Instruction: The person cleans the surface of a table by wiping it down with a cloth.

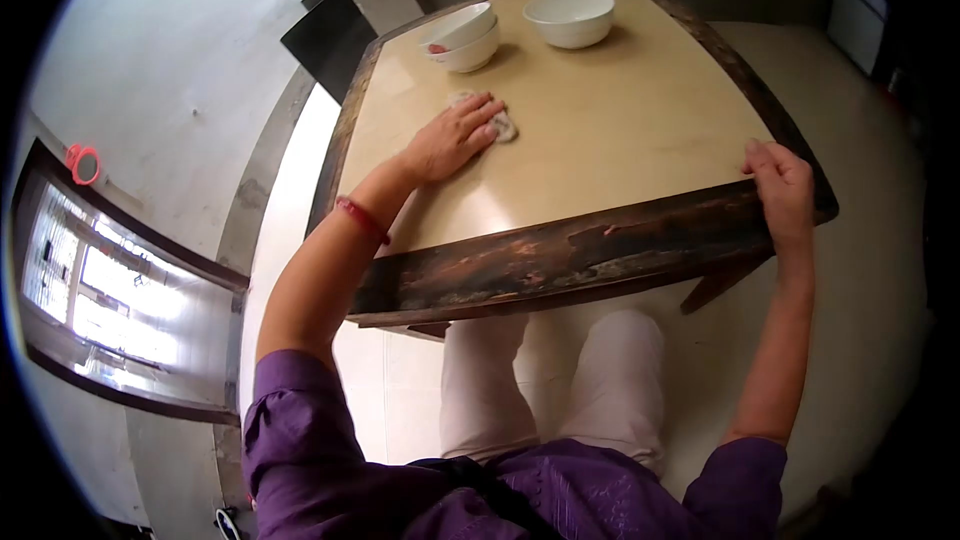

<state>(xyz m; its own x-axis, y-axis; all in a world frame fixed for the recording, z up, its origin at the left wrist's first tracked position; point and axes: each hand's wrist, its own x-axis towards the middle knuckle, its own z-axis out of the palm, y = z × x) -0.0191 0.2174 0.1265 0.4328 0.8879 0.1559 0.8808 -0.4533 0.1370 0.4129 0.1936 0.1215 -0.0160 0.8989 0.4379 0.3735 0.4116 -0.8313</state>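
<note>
On the tabletop, my left hand (455, 140) presses down over a small pale rag (503, 127) with dark marks. The fingers cover most of the rag, and its edges show beyond the fingertips. A red bracelet (362, 219) circles the left wrist. At the table's near right corner, my right hand (780, 175) rests by the dark rim, its fingers curled in with nothing seen inside them. The table (620, 130) has a glossy cream top and a dark, worn wooden border.
Two stacked white bowls (465, 52) stand at the far left of the table, the upper one tilted, with a reddish patch near its rim. Another white bowl (570, 18) sits to their right. A barred window (110, 280) and a red-framed mirror (84, 166) are on the left.
</note>
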